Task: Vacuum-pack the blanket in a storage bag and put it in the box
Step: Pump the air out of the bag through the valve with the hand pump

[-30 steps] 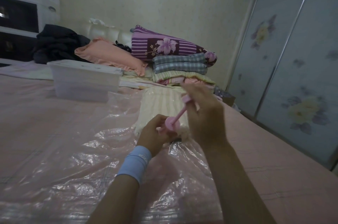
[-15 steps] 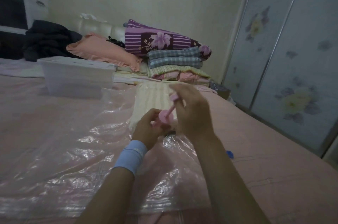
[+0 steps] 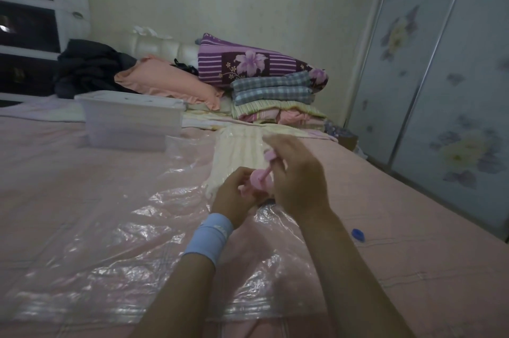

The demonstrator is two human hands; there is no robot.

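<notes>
Both our hands meet above the clear storage bag [image 3: 132,230], which is spread on the pink bed [image 3: 413,227]. Our left hand [image 3: 234,195] grips the pink pump [image 3: 259,180] by its barrel, and our right hand [image 3: 298,180] pinches its handle. The cream blanket [image 3: 237,150] lies just beyond them at the bag's far end. The translucent box [image 3: 132,120] sits far left.

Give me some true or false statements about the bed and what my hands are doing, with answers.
The left hand and the right hand both hold the small pink plastic hand pump. True.
The cream ribbed blanket is already in a box. False: it lies in the clear plastic storage bag, right of the translucent plastic box.
A small blue cap lies on the pink bed sheet right of the right arm. True.
The light blue wristband is on the right wrist. False: the left.
</notes>
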